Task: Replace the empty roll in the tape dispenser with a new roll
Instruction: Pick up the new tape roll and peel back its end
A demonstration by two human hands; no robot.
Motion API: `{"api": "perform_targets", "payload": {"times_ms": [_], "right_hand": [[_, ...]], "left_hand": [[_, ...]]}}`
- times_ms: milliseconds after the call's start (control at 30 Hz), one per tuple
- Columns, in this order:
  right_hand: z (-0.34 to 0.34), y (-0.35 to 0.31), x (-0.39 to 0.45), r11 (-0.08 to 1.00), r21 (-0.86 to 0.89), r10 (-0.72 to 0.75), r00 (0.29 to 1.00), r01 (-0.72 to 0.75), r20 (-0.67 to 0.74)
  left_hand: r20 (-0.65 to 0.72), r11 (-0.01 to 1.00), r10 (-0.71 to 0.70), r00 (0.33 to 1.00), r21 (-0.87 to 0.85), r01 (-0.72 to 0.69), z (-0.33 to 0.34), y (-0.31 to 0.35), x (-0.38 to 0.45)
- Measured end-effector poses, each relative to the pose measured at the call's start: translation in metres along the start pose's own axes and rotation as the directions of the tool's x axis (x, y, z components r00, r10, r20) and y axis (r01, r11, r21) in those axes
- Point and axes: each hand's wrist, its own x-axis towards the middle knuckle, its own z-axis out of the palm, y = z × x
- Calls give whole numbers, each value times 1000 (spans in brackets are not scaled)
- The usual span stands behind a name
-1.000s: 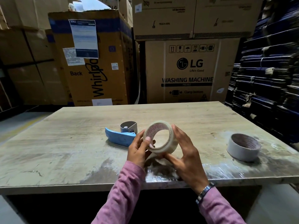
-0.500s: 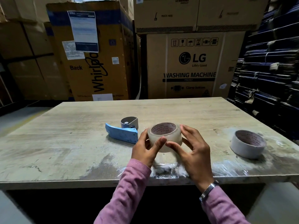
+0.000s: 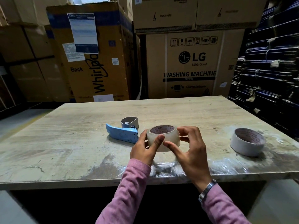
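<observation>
Centrally, a pale wood-grain table (image 3: 68, 143) is seen, its near edge covered with crinkled clear film. Behind it, at twelve o'clock, brown cardboard appliance boxes (image 3: 191, 65) are stacked. A clear, wide roll of packing tape with a red-printed core (image 3: 163, 138) is held just above the table's near middle, its opening turned upward. It is gripped by the left hand (image 3: 144, 151), thumb pressed on its near wall, and by the right hand (image 3: 192, 152), whose fingers are curled around its right side. At ten o'clock from the roll, just beside it, a blue plastic tape dispenser with a grey metal hub (image 3: 124, 131) lies. At three o'clock, well apart, a white roll of tape (image 3: 247, 141) rests flat.
</observation>
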Motion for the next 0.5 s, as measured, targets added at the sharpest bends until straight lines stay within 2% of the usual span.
{"api": "perform_targets", "payload": {"times_ms": [100,200,267,367,400,500], "right_hand": [[0,-2,-4,990,-99,-104,994,101,-24],[1,-6,-8,950,-200,-240,970,240,25],[2,-4,-8,962,-166,-215,976,219,39],[-2,1,-1,999,-22,-36,999,37,27],[-4,1,1,1000,-5,-18,1000,18,25],[-3,0,-2,985,-80,-152,987,156,52]], "left_hand": [[2,1000,3,1000,29,-3,1,1,0],[-21,999,-11,1000,32,12,0,-2,1],[-31,1000,-22,999,9,22,-1,-3,2],[-24,998,-29,999,-54,27,-1,-2,2],[-15,997,-27,1000,-72,26,-2,-2,2],[-4,997,-3,1000,-83,2,-4,-2,1]]}}
